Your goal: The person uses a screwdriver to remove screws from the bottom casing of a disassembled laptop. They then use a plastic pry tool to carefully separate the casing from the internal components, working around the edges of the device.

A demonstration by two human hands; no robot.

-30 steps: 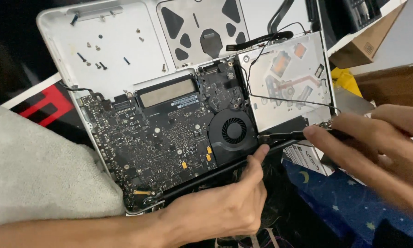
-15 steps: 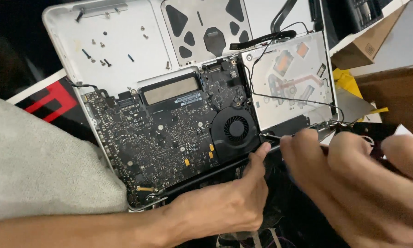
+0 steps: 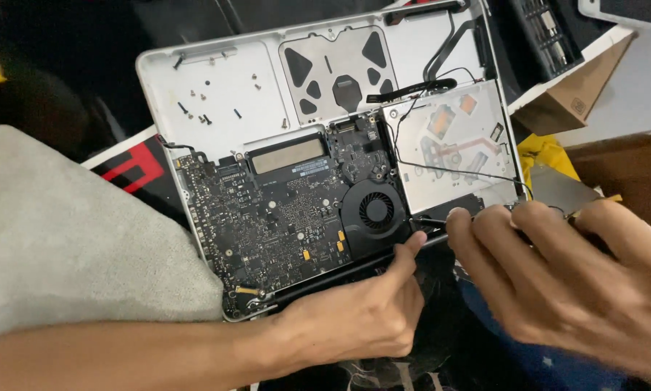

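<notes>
Your right hand point(image 3: 564, 279) is curled in a closed grip around a thin dark tool point(image 3: 428, 220); only its tip shows past your fingers, pointing left at the laptop's near edge, just beside the round black fan point(image 3: 374, 210). Hand is blurred, so the exact hold is hard to read. Your left hand point(image 3: 354, 315) holds nothing: fingers loosely folded, index finger stretched out and touching the dark hinge bar along that same edge, right next to the tool tip. The opened silver laptop point(image 3: 224, 87) lies bottom-up, dark logic board point(image 3: 267, 217) left of the fan, silver optical drive point(image 3: 448, 145) to the right. Small loose screws point(image 3: 202, 108) sit in the empty battery bay. Grey cloth point(image 3: 65, 239) lies left of the laptop, cardboard box point(image 3: 564, 108) at right.
</notes>
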